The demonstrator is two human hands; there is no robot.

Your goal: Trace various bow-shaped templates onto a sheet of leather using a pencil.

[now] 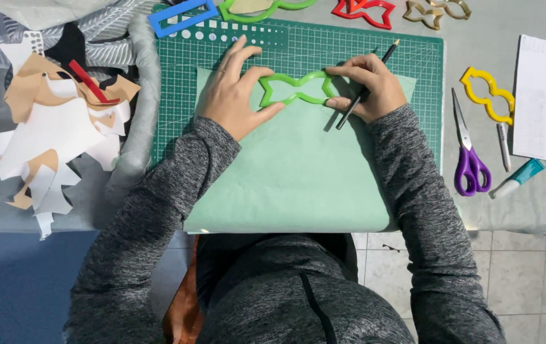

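Grey marled sleeves lead from the body to both hands on a pale green paper sheet (298, 172). Left hand (231, 95), fingers spread, presses flat on a bright green bow-shaped plastic stencil (295, 89) lying between the hands. Right hand (365, 86) pinches a dark pencil (365, 92) at the stencil's right edge: tracing seems underway, and continuing calls for steady pressure. Beyond lies a green gridded cutting mat (349, 44).

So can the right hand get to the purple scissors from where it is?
Probably yes: the purple scissors lie in the open beside the mat, but the right hand holds a pencil.
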